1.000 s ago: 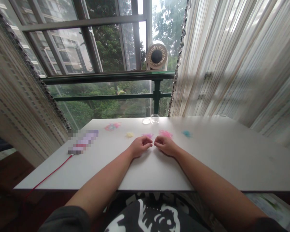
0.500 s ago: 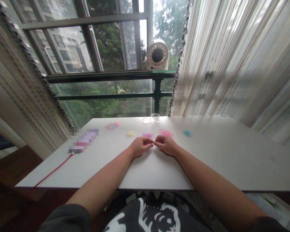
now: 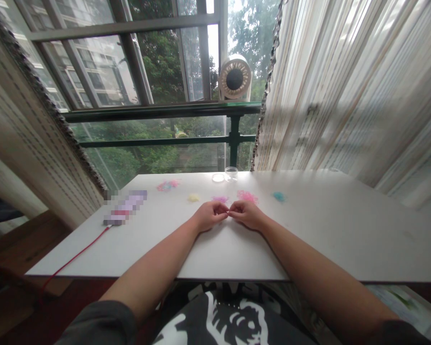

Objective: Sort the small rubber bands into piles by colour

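Note:
My left hand (image 3: 210, 215) and my right hand (image 3: 247, 214) meet over the white table (image 3: 233, 258), fingertips pinched and touching at the middle. Whatever lies between the fingers is too small to make out. Just beyond them sit a purple pile (image 3: 220, 199) and a pink pile (image 3: 247, 196) of tiny loop-like pieces. A yellow pile (image 3: 193, 197) is to the left of these, and a teal pile (image 3: 279, 196) to the right. Farther left lies a mixed pink and blue pile (image 3: 168, 185).
At the table's back edge stand a clear round jar (image 3: 231, 174) and a flat lid (image 3: 218, 178). A blurred-out phone-like thing (image 3: 125, 207) with a red cable (image 3: 79, 254) lies at left. A white fan (image 3: 235, 79) stands by the window railing (image 3: 161, 115).
Both hands stay pinched together in nearly the same place. The view has shifted very slightly; the piles, jar and lid have not moved on the table.

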Demonstrator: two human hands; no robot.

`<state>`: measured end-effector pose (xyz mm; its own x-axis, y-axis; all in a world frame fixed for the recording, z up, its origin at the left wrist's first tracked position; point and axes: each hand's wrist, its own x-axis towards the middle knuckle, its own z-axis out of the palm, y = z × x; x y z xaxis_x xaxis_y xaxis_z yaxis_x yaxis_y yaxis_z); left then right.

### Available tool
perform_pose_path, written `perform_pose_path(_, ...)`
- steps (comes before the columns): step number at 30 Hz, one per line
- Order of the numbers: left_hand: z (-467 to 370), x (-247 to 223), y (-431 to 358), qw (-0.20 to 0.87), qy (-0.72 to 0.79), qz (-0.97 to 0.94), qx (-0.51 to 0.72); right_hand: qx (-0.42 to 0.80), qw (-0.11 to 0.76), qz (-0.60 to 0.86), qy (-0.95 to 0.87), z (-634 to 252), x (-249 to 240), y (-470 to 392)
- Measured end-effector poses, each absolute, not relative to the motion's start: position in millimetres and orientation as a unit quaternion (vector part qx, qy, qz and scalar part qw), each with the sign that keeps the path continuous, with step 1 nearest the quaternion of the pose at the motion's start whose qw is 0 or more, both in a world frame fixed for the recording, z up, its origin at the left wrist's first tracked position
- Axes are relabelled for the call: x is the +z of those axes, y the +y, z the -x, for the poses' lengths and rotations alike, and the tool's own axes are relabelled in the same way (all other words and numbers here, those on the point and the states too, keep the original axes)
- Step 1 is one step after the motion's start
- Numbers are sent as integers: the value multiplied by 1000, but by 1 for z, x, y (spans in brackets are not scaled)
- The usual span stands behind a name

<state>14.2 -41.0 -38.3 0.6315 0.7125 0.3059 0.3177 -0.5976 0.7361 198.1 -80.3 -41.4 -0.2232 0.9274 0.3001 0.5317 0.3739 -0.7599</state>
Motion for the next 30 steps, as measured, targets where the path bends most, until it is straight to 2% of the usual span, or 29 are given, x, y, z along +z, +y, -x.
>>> perform_pose_path(30,-15,-35,-42,322,321,-843,286,261,380,495,-736,-198,-41,-81)
